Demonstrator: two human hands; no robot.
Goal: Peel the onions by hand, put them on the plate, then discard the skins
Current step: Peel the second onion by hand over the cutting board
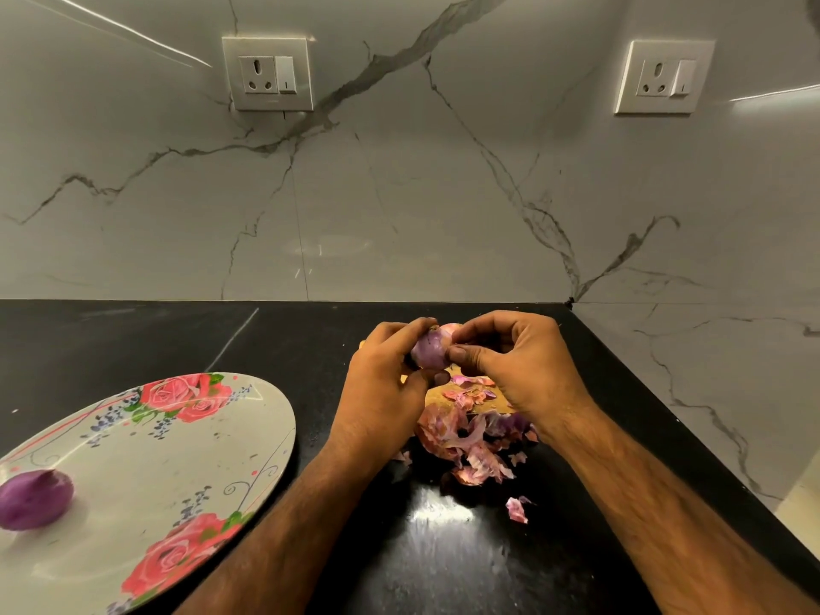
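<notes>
Left hand (381, 379) and right hand (521, 366) are together, both gripping 1 red onion (427, 352). The flowered plate (186, 446) lies to its left and closer to the person, nearer the left hand.

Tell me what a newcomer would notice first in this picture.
The eye goes first to the two hands at the centre: the left hand holds a purple onion while the right hand pinches at its skin. Below them lies a heap of pink skins on the black counter, and at the left a rose-patterned plate carries one peeled onion.
</notes>
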